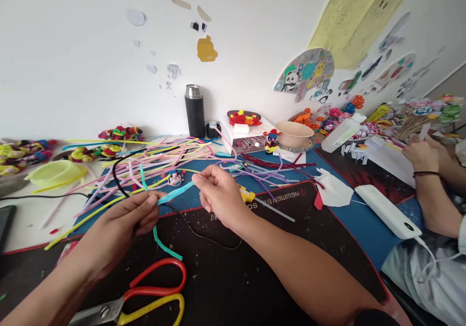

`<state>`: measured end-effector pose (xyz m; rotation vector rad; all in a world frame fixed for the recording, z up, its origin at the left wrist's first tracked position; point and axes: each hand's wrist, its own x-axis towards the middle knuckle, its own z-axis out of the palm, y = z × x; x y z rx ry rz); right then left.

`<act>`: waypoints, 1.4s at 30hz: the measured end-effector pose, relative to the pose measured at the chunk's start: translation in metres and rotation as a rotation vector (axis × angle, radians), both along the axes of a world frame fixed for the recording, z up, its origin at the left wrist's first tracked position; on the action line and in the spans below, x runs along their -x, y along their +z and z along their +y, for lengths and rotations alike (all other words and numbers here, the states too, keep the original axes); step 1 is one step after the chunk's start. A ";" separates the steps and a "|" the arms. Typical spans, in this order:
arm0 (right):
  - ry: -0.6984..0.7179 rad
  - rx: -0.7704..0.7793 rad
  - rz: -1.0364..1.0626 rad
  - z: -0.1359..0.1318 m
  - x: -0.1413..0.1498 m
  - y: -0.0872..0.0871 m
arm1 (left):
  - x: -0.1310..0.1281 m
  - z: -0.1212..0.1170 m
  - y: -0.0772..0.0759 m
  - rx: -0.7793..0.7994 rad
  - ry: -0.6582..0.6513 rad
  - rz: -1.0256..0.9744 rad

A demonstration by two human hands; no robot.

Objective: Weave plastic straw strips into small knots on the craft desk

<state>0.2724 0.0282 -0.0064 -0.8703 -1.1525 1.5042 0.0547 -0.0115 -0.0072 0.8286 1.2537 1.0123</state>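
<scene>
My left hand (141, 212) pinches one end of a light-blue pipe cleaner (176, 192), bent flat along its length. At its other end, the thumb and finger of my right hand (220, 192) are closed on it. A teal pipe cleaner (165, 247) hangs below my left fingers, and a teal piece also sticks up above them; how they join is hidden behind the hand. Below my hands lie scissors (155, 292) with one red and one yellow handle. Behind my hands sits a small doll head (175, 177) with a white face, and a yellow glue gun (246, 193) shows beside my right hand.
Many pink, yellow and purple pipe cleaners (120, 171) spread across the table's back. A black thermos (195, 112), a beige bowl (294, 134) and a white box (227, 139) stand by the wall. At right, a power bank (388, 212) lies near another person's hands (422, 154).
</scene>
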 end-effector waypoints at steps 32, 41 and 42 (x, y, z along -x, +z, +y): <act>-0.036 -0.080 -0.027 0.008 -0.009 0.003 | 0.014 0.007 0.003 -0.039 -0.086 0.074; -0.034 -0.070 -0.051 0.007 -0.009 0.004 | 0.016 0.007 0.006 -0.006 -0.029 0.071; -0.032 -0.069 -0.045 0.007 -0.009 0.005 | 0.016 0.006 0.008 -0.010 -0.022 0.073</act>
